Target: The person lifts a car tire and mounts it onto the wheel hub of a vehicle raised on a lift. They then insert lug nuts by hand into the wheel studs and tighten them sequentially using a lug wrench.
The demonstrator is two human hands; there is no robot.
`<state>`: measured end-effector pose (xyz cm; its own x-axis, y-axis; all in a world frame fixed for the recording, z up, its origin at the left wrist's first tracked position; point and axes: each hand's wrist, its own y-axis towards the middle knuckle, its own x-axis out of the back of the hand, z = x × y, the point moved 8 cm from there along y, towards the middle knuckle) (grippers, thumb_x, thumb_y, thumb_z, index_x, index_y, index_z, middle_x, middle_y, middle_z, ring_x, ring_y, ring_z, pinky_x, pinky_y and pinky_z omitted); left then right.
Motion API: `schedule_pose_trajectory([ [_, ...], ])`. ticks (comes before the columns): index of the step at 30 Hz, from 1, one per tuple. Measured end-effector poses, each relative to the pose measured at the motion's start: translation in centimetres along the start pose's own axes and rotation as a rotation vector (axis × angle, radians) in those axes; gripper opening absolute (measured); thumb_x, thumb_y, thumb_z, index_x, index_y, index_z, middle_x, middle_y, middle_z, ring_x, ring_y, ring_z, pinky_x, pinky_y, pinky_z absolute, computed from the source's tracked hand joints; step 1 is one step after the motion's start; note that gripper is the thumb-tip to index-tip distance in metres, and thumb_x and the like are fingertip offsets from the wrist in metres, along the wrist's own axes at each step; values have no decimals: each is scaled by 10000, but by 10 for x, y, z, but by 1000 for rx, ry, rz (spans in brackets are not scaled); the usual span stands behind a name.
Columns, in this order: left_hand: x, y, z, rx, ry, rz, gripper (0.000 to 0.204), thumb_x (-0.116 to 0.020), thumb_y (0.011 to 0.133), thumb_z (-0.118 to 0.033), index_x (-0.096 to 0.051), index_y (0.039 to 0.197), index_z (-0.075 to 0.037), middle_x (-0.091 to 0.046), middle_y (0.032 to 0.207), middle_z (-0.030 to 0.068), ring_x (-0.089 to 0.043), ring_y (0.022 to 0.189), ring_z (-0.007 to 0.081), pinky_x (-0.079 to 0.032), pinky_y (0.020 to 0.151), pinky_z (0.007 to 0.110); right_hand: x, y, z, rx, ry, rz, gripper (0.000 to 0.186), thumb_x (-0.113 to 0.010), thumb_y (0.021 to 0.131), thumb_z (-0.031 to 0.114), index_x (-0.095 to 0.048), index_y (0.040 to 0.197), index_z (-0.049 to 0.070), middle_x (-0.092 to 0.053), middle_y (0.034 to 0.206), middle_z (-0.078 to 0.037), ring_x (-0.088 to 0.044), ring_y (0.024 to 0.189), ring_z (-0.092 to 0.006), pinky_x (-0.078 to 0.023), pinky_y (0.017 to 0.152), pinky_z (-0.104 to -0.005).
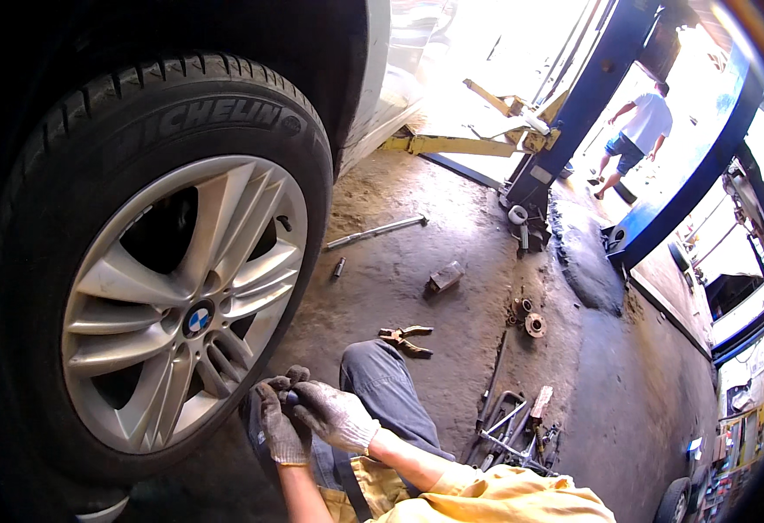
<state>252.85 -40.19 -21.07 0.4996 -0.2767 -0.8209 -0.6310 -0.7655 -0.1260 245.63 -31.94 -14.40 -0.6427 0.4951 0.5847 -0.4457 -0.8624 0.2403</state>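
Observation:
My left hand (282, 429), in a dirty grey knit glove, is closed and raised just off the tyre's lower right edge. Against it rests my right hand (340, 417), gloved in lighter grey, its fingers curled inward. Between the fingertips shows a bit of a small dark bluish piece (292, 397), too hidden to name; which hand grips it is unclear. Beside them is a car wheel (210, 248) with silver double-spoke alloy rim and black tyre (310, 144). My bent knee in dark trousers (380, 375) is next to the right hand.
On the stained floor lie pliers (406, 340), a long metal bar (377, 232), a socket (339, 267), a block (445, 276), a round flanged part (534, 325) and a pile of tools (521, 431). A blue lift post (573, 105) with yellow arm (460, 146) stands beyond; a person (643, 131) is farther off.

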Motion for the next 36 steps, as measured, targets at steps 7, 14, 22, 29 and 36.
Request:
schedule_pose_trajectory([
  [7,-2,0,-6,70,119,-9,440,-516,1046,-511,-629,1026,-87,-725,1132,191,-703,991,287,-569,889,403,-18,-3,-27,-401,710,50,394,-677,997,326,-633,1200,-9,-710,1052,-154,-687,948,-205,-545,847,-357],
  [14,-1,6,-3,28,252,-14,426,-522,1062,-470,-630,1013,-61,-721,1040,152,-694,942,264,-569,873,394,-6,-8,-15,-356,425,-232,374,-718,963,280,-613,1219,29,-716,1103,-212,-736,1023,-304,-567,863,-386],
  [22,-13,-6,17,88,101,-18,373,-590,1049,-367,-607,1244,-49,-681,1170,94,-641,1118,228,-496,1028,364,-16,-4,-38,-480,574,-210,374,-642,996,276,-587,1255,13,-696,1168,-219,-668,1158,-322,-503,991,-391],
  [29,26,1,-37,-71,420,-266,287,-638,1012,-205,-656,1228,-17,-699,1122,110,-676,1012,236,-556,904,369,-47,-5,-15,-338,860,-105,403,-654,974,86,-565,1356,-6,-632,1355,-140,-628,1193,-263,-480,1047,-366],
  [36,13,19,-69,-10,185,-104,369,-649,1028,-291,-634,1232,16,-728,1084,136,-710,946,226,-575,888,343,-53,19,16,-21,433,-283,377,-619,1004,72,-566,1370,0,-682,1241,-135,-670,1006,-183,-538,848,-302],
])
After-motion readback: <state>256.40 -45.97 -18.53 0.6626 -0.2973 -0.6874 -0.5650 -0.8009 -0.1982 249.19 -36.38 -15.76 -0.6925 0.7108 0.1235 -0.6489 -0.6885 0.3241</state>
